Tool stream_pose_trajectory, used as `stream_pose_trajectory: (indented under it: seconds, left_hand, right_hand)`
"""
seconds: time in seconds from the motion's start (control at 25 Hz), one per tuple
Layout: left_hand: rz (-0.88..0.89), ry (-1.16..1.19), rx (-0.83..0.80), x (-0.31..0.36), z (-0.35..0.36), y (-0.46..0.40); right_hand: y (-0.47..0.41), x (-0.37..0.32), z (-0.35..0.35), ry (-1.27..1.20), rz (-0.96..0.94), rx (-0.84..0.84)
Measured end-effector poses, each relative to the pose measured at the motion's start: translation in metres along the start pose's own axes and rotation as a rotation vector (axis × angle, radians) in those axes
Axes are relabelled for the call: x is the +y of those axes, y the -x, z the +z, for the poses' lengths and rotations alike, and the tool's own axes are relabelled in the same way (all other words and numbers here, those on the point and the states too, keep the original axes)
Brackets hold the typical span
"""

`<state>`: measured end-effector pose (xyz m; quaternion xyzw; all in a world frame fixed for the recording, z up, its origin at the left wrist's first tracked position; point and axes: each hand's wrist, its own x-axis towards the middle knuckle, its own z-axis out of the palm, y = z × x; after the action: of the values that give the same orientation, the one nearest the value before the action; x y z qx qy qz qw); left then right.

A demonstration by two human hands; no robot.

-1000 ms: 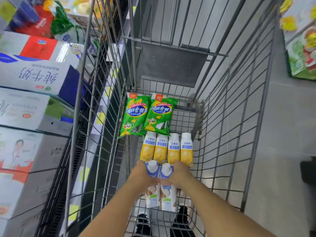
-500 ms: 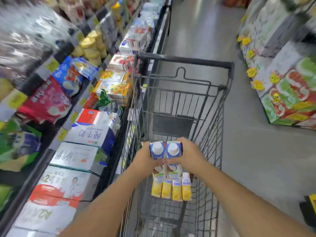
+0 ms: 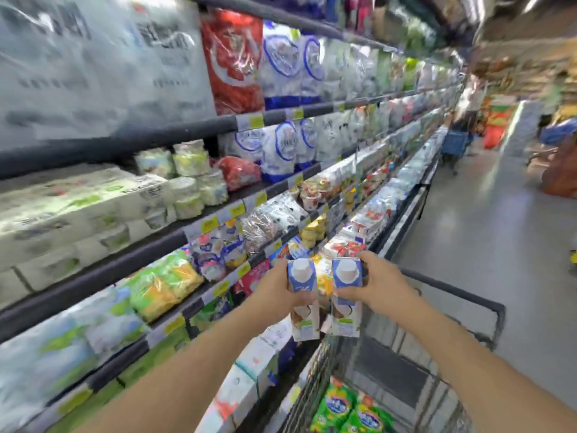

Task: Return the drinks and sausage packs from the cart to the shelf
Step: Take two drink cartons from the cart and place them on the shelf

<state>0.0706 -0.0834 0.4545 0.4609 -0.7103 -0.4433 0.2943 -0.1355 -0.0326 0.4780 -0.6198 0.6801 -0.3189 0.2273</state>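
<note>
Above the cart [image 3: 452, 295], each hand grips one blue-and-white drink carton by its upper body, cap up: the left hand [image 3: 274, 290] is wrapped round the left carton [image 3: 303, 303], the right hand [image 3: 379, 284] round the right carton [image 3: 346, 298]. Held upright and side by side, they look ready to go onto the shelf [image 3: 175, 239] left of the hands. Green sausage packs [image 3: 349, 410] lie in the cart below the right forearm.

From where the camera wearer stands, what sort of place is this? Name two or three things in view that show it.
Most likely a supermarket aisle. Long shelves stacked with packaged goods carry yellow price tags along their edges, and a wire shopping cart stands in front. Each of the hands holds a drink carton.
</note>
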Motion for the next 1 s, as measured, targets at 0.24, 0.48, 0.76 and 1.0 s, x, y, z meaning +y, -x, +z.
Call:
stream_pose_trajectory:
  seconds: [0.24, 0.48, 0.76, 1.0]
  left_hand:
    - [-0.069, -0.083, 0.373, 0.016, -0.096, 0.126]
    - [-0.253, -0.091, 0.709, 0.003, -0.196, 0.302]
    - [-0.382, -0.139, 1.001, -0.027, -0.292, 0.540]
    - [-0.492, -0.226, 1.105, -0.066, -0.376, 0.721]
  right_hand:
    - [0.025, -0.119, 0.043, -0.049, -0.315, -0.186]
    - [0.094, -0.251, 0.143, -0.077, -0.554, -0.409]
    - [0.234, -0.417, 0.275, -0.145, -0.752, -0.649]
    - [0.356, -0.536, 0.384, -0.218, -0.821, -0.779]
